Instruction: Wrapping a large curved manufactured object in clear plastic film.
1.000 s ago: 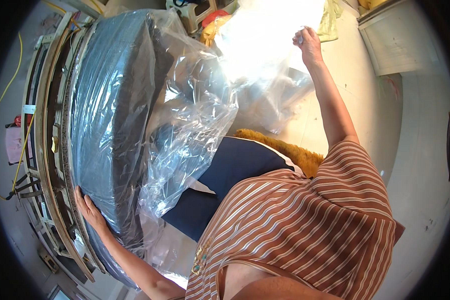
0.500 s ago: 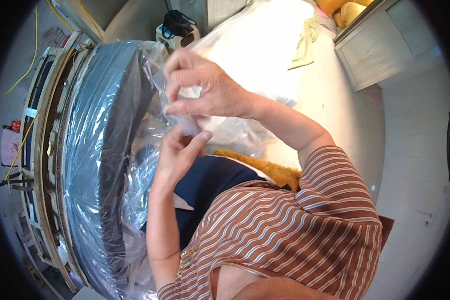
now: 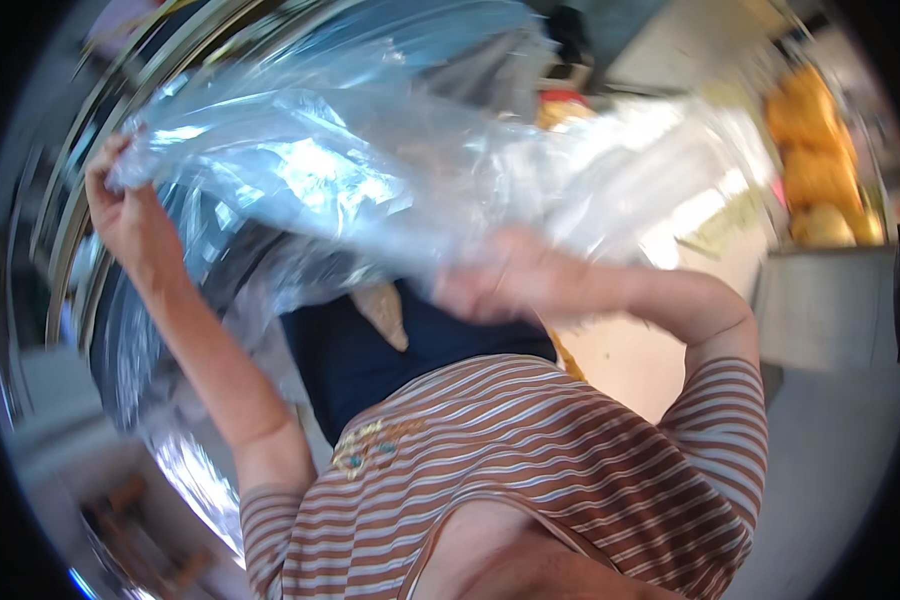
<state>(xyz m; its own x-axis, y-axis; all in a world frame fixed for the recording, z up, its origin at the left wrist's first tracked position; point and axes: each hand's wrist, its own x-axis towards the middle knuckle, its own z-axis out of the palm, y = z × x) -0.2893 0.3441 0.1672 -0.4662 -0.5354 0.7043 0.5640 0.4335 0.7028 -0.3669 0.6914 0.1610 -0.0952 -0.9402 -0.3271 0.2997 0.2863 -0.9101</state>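
Observation:
A large sheet of clear plastic film (image 3: pixel 320 180) spreads in front of me, wrinkled and shiny. At the far left, my left hand (image 3: pixel 120 195) is closed on a bunched corner of it, arm stretched out. My right hand (image 3: pixel 510 278) is closed at the film's near edge, in front of my waist; motion blurs its fingers. Between the hands the film is spread above my dark-clothed lap (image 3: pixel 440 335). Whether it is a bag or a single layer, I cannot tell.
On the left stands a curved rack with rails (image 3: pixel 80 90), beside more film-wrapped material (image 3: pixel 125 350). A pale, brightly lit surface (image 3: pixel 620 365) lies to the right. Orange-yellow bundles (image 3: pixel 815 150) sit at the far right above a grey panel (image 3: pixel 830 305). A black item (image 3: pixel 567 35) stands at the back.
My hands, close together before, have moved wide apart, the left outward and the right down toward my waist. The film has opened out between them. My view has turned leftward.

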